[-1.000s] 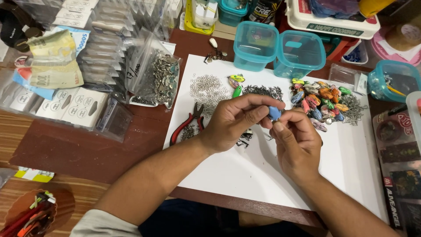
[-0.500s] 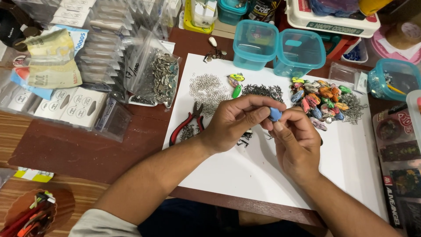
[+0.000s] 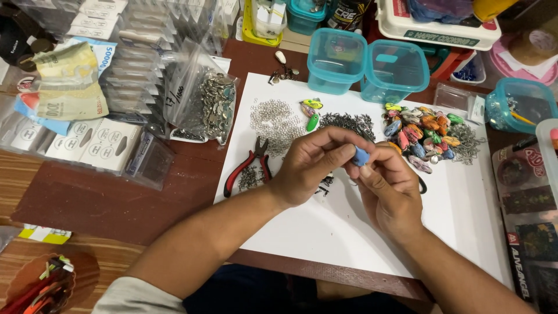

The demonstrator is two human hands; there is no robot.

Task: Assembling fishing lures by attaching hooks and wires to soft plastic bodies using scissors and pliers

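Blue and small, a lure body (image 3: 361, 156) sits pinched between the fingertips of both hands above the white sheet (image 3: 325, 227). The left hand (image 3: 311, 166) curls narrowly around its left side; the right hand (image 3: 390, 189) closes on it from the near right. Red-handled pliers (image 3: 249, 166) lie just left of the left hand. Farther off, a heap of coloured lures (image 3: 423, 132) rests beside a scatter of split rings (image 3: 272, 119).

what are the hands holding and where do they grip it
A small blue piece, pinched between the fingertips of the left hand and right hand; fingers cover most of it, so the exact grip cannot be told.
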